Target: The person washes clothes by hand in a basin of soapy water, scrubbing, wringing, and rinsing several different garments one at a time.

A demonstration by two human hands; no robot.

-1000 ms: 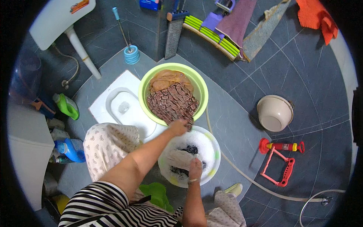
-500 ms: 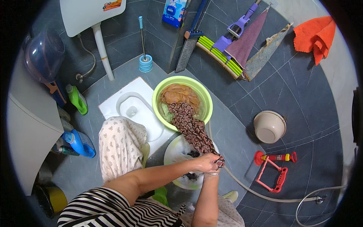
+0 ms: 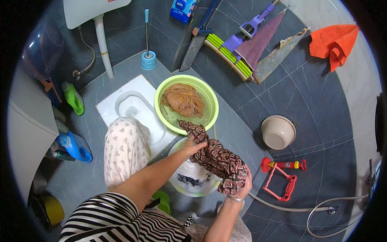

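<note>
A patterned dark red-brown cloth (image 3: 223, 159) stretches between my two hands, bunched and slanting down to the right. My left hand (image 3: 194, 147) grips it near its upper end, thumb laid across the top. At the lower end, my right hand (image 3: 246, 184) holds the bunched fabric from the outer side, its fingers partly hidden. Beneath the cloth sits a pale basin (image 3: 201, 192) with white suds and dark fabric (image 3: 191, 181). Just beyond, a lime-green basin (image 3: 215, 99) holds water and a tan garment (image 3: 183, 99); the cloth's tip hangs by its near rim.
A white squat toilet (image 3: 107, 105) lies left of the green basin. A hose (image 3: 290, 209) runs along the floor at right. Bottles, including a blue one (image 3: 78, 147), stand at left. A beige bucket (image 3: 278, 132), a mop (image 3: 229, 56) and an orange cloth (image 3: 334, 44) hang at right.
The patterned cloth has come out of the green basin's water. My left hand has moved up and left along it, away from my right hand, which shifted slightly right.
</note>
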